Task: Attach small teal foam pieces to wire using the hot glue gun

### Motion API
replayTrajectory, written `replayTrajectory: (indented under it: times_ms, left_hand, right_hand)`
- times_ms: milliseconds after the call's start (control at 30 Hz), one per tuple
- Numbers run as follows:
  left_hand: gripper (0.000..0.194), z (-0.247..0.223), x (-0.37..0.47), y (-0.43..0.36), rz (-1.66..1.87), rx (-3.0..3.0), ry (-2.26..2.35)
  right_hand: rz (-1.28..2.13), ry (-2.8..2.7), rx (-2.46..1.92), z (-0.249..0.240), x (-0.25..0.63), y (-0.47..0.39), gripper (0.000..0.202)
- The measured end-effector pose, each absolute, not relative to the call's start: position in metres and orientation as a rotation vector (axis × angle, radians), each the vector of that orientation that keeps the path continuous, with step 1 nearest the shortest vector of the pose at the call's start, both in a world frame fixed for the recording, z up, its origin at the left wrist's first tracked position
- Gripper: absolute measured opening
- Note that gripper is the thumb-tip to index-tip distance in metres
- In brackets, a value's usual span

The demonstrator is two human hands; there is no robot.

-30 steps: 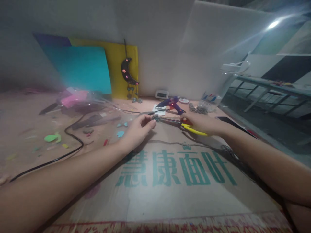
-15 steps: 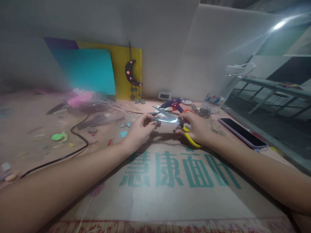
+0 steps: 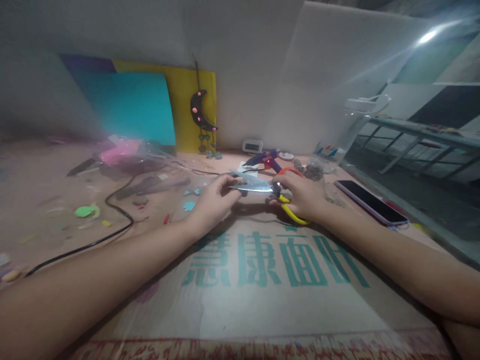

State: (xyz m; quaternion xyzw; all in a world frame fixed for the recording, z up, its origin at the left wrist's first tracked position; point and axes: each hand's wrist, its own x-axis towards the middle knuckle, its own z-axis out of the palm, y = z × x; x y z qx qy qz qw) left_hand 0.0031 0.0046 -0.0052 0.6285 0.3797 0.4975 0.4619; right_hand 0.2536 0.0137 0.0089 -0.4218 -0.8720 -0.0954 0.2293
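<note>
My right hand is wrapped round the handles of a pair of scissors, one handle red and the other yellow. The blades point left, slightly apart. Their tips lie at the fingers of my left hand, which pinches a small dark grey piece beside the blades; its shape is hard to make out. Just behind the blades, a purple glue gun with a small red light rests by a white card. Small light-blue pieces lie left of my left hand.
A phone lies at the right. At the back are a white timer, a clear plastic tub, and a moon ornament against yellow card. A black cable, pink item and scraps cover the left.
The scissor blades have drawn closer together, from wide apart to nearly closed at the grey piece. The whole view has shifted slightly.
</note>
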Motion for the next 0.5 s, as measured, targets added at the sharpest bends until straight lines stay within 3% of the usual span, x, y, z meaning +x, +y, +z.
replayTrajectory:
  times_ms: [133,500]
  left_hand:
    - [0.021,-0.0045,0.0025,0.0032,1.199,1.63,0.963]
    - [0.015,-0.0106,-0.0001,0.0059,1.163,1.704,1.044]
  right_hand:
    - [-0.287,-2.406,-1.14,0.0097,0.2521,0.0129,0.04]
    - [-0.335,-2.414,-1.128,0.0087,0.2521,0.0116,0.045]
